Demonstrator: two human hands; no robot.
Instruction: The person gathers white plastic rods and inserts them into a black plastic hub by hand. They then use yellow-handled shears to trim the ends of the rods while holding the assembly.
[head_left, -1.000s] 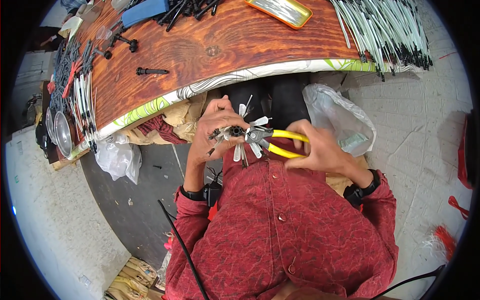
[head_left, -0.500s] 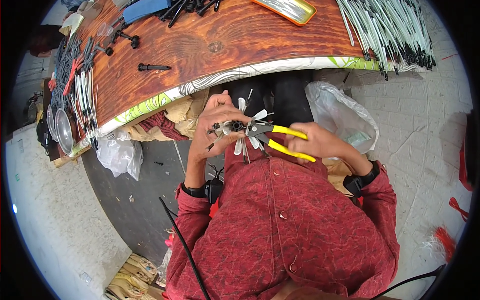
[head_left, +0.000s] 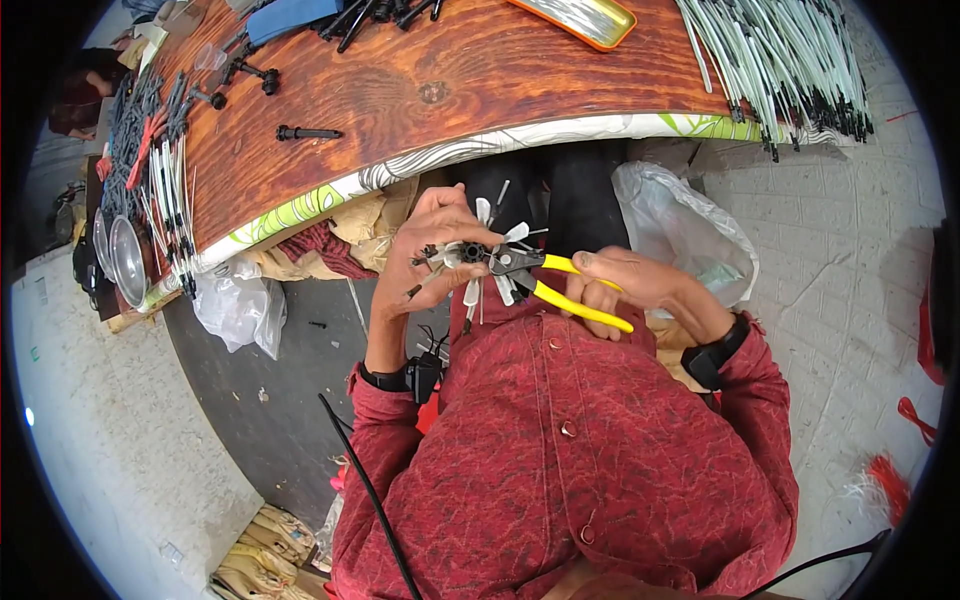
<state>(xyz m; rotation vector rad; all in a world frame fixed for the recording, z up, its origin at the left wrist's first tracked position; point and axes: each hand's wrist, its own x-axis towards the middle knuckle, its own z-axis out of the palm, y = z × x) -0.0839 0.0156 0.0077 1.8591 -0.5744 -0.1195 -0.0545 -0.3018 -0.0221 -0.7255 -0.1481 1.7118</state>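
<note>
Over my lap my left hand (head_left: 435, 250) is closed around a black hub with spokes (head_left: 472, 252), which has pale, flat blades and thin rods sticking out all round. From the right, my right hand (head_left: 625, 285) grips the yellow handles of a pair of pliers (head_left: 560, 280). Their dark jaws reach in among the spokes beside the hub, close to my left thumb. The handles stand apart. Just what lies between the jaws is too small to make out.
On the wooden table (head_left: 400, 90) ahead lie a black stem part (head_left: 308, 133), an orange-rimmed tray (head_left: 590, 20) and a big bundle of white rods (head_left: 775, 65). A clear plastic bag (head_left: 685, 230) stands right of my legs. More rods (head_left: 172, 210) lie at the table's left end.
My right hand has shifted its hold on the handles, the thumb now lying along the upper one. The hub has turned slightly in my left hand.
</note>
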